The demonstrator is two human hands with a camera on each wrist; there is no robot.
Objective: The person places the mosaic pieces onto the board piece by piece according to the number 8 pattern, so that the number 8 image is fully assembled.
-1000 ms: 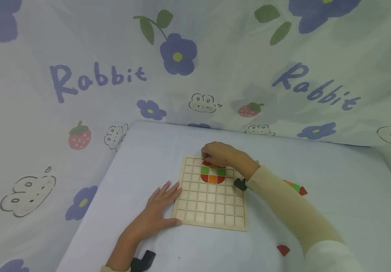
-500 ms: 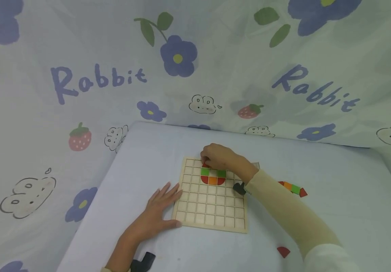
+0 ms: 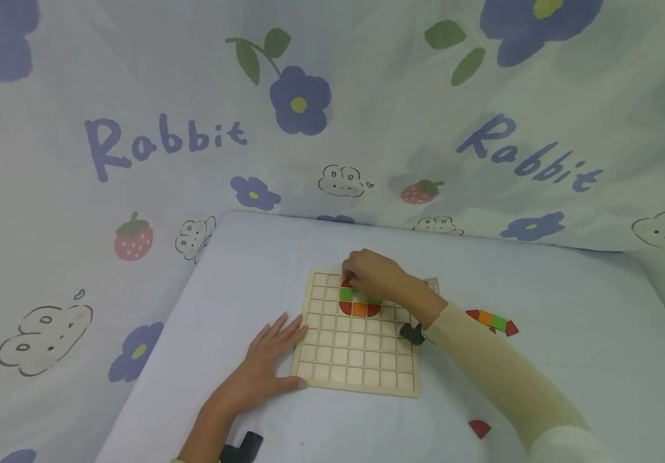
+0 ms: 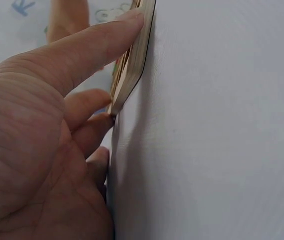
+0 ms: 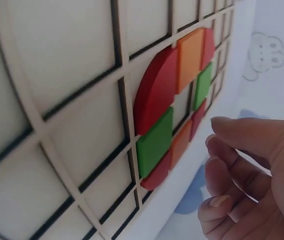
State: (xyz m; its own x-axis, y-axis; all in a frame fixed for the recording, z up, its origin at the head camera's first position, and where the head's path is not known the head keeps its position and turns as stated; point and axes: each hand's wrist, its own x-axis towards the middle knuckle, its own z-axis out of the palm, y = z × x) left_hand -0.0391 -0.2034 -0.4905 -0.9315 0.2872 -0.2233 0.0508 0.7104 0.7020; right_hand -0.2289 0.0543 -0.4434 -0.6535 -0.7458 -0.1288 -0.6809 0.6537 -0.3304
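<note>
A wooden grid board (image 3: 355, 388) lies on the white table. My left hand (image 3: 269, 360) rests along its left edge with fingers spread; in the left wrist view the thumb (image 4: 102, 45) touches the board's rim. Near the far edge, a ring of red, orange and green pieces sits in the grid. It includes a green square (image 3: 346, 294), an orange square (image 3: 359, 309) and a red quarter-round (image 5: 156, 90). My right hand (image 3: 375, 273) is over the ring's far side, hiding part of it. Its fingers (image 5: 219, 175) are loosely bent, with no piece visible between them.
Right of the board lie several pieces in a row, among them an orange square (image 3: 485, 317) and a green square (image 3: 499, 323). A single red quarter-round (image 3: 480, 429) lies nearer. Patterned cloth (image 3: 286, 154) hangs behind the table.
My right hand stays at the ring's far side, moving only slightly. The orange and red pieces it partly hid from view sit in the grid. The left hand has not moved.
</note>
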